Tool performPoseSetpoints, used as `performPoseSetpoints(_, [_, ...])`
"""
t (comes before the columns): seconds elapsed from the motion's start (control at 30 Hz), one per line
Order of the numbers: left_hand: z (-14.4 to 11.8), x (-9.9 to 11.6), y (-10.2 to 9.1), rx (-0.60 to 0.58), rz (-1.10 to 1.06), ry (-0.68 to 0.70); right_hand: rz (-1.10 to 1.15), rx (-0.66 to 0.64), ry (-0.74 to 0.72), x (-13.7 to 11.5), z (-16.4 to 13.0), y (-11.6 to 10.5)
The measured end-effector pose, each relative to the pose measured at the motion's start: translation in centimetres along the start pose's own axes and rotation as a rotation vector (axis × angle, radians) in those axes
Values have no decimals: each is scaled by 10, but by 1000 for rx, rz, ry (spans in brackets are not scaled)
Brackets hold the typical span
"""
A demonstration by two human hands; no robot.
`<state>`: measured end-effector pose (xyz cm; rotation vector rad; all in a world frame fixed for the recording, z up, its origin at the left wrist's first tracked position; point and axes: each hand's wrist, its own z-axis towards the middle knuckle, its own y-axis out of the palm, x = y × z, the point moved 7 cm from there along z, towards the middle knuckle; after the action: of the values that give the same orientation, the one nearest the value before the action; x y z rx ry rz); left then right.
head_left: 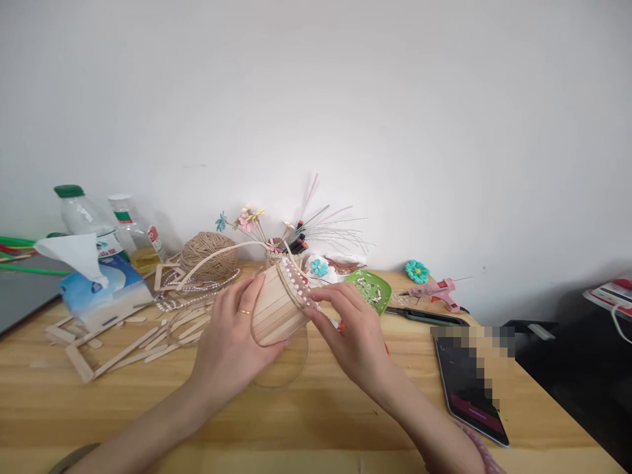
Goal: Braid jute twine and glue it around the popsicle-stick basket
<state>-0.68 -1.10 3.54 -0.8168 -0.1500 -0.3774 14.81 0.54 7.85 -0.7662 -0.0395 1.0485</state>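
Observation:
A small basket (276, 308) of pale wooden craft sticks is tilted in my left hand (228, 329), whose fingers wrap round its side and base. A thin curved wooden handle (213, 259) arches from it toward the left. Twine and a pearl bead trim (295, 276) run along its rim. My right hand (359, 332) is closed in a pinch at the right end of that trim, thumb and forefinger on the beads. The fingertips partly hide the beads there. Beneath the basket, a thin loop (307, 359) lies on the table.
Loose craft sticks (158, 339), a twine ball (210, 255) and a tissue pack (111, 293) lie left. Behind the basket are flowers (245, 218) and wires. Rightward are a green dish (385, 289) of beads, a pink glue gun (437, 291), a utility knife (429, 316) and a tablet (459, 375).

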Motion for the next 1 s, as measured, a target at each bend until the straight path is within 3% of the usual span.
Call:
performPoseSetpoints(0.33, [-1,9,-7,122,164,196,404,-152,290,20,2,12])
performPoseSetpoints(0.6, [-11,10,-1,135,279,313,783,-187,564,38,0,28])
performPoseSetpoints(1.0, [-22,12,1,277,434,459,1028,-219,709,39,-3,38])
